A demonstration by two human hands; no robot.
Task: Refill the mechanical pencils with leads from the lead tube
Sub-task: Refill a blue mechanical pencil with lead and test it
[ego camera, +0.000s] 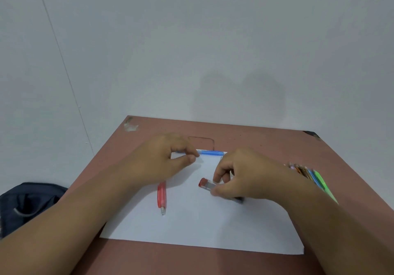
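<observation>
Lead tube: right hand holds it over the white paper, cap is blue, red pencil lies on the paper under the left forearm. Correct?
Not quite. The head view shows the lead tube has a red cap, not blue. The rest stands: the right hand pinches it over the white paper, and the red pencil lies on the paper beside the left forearm.

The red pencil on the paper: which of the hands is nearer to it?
Left. The left hand hovers just beyond the red pencil's far end; the right hand is farther right, holding the lead tube.
</observation>
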